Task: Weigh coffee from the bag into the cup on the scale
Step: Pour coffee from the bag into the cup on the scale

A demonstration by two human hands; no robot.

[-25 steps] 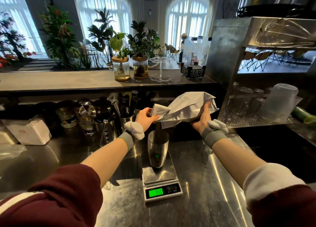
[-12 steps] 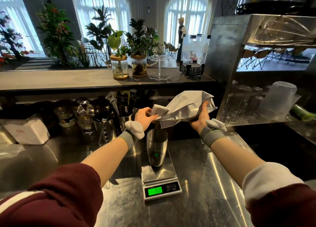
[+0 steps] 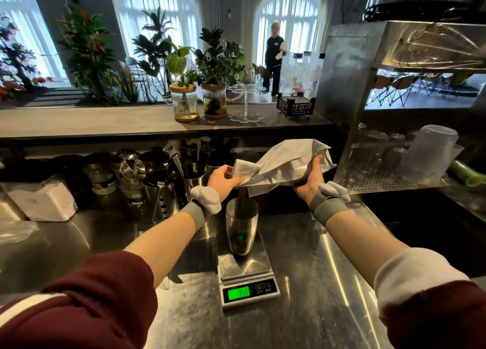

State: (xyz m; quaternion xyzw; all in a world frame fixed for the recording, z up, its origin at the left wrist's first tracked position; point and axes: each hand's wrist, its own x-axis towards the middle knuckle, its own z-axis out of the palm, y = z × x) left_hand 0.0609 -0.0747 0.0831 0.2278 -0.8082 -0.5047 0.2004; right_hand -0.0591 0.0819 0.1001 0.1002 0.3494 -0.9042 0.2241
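Both hands grip the bag (image 3: 284,164) at frame centre: left hand (image 3: 223,180) pinching its mouth, right hand (image 3: 310,180) cradling its body above the cup (image 3: 242,227) on the scale (image 3: 247,277). Best to tip gently, watching the readout.

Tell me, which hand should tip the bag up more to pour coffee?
The right hand, probably. It cradles the crumpled white paper bag at its raised end, while the left hand pinches the mouth just above the tall metal cup.
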